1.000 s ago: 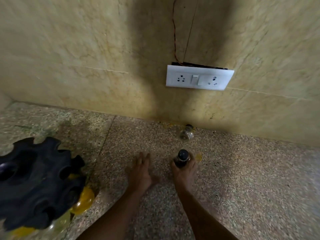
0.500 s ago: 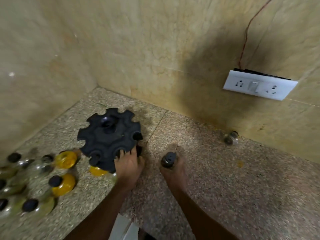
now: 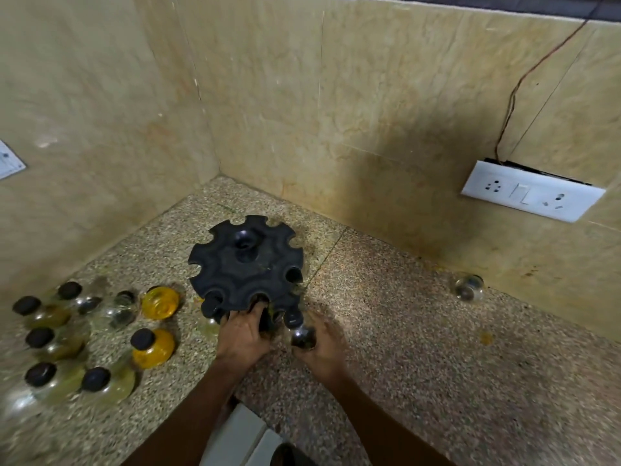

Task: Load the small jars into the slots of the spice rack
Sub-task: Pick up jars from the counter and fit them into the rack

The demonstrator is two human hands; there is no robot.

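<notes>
Jar at spice rack edge, speckled worktop (image 3: 437, 364).
Right hand (image 3: 319, 348) curled round black-capped jar (image 3: 300, 331) against rack (image 3: 247, 267) near slot; left hand (image 3: 243, 334) grips rack rim. Spare jars (image 3: 100, 341) left.

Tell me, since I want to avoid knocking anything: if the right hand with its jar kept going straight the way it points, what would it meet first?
Most likely the black spice rack: the right hand holds a small jar aimed up and left at the rack's near rim, beside the left hand. Depth is blurred, so contact may already be close.
</notes>
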